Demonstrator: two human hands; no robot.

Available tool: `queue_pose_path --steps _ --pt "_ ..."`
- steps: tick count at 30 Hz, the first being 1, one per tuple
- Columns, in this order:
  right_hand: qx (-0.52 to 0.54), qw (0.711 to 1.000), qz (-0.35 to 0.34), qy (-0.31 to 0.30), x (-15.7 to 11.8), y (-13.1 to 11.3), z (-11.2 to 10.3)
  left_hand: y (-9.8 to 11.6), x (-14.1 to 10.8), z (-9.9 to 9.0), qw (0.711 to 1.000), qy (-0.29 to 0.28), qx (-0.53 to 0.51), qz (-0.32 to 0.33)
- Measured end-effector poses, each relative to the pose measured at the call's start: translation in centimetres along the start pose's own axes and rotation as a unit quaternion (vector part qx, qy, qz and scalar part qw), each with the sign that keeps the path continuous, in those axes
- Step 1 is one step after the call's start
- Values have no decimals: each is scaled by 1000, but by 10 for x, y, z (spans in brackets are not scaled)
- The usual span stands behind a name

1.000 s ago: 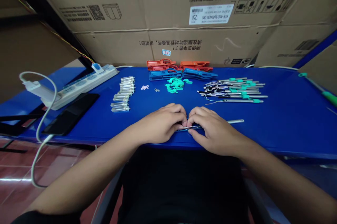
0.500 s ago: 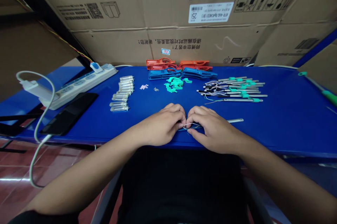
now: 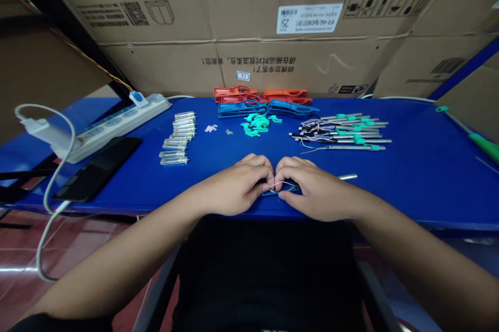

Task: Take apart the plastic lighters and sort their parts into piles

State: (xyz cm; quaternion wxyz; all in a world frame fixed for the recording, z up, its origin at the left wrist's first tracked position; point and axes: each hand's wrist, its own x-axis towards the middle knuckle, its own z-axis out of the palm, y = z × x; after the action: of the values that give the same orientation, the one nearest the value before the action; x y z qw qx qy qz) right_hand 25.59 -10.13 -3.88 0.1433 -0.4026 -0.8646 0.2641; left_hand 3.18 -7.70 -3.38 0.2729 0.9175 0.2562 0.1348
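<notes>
Near the front edge of the blue table, my left hand and my right hand meet with fingertips nearly touching. Both have their fingers closed around a blue casing with thin wires showing between them. A white wire runs to the pinched left thumb and fingers. My right thumb and fingers press on the wired part beside it. From beyond my right hand a silver metal tube sticks out. The fingers hide most of the casing.
Behind lie red casings, blue casings and green pieces. Wired metal tubes are at right. Clear tubular parts, pink bits, a phone and a power strip are at left. Cardboard stands behind.
The whole view has shifted slightly, with the table items a little further left. Both hands keep their hold, and the white wire between them looks slightly more bowed.
</notes>
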Motion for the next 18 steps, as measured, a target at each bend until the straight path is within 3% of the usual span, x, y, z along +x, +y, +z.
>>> queue_pose_path --steps 10,18 --pt "6 999 39 6 6 -3 0 -2 -3 3 1000 8 -7 -2" --pt "8 1000 8 -2 2 -1 -1 -1 -4 2 1000 18 -13 -6"
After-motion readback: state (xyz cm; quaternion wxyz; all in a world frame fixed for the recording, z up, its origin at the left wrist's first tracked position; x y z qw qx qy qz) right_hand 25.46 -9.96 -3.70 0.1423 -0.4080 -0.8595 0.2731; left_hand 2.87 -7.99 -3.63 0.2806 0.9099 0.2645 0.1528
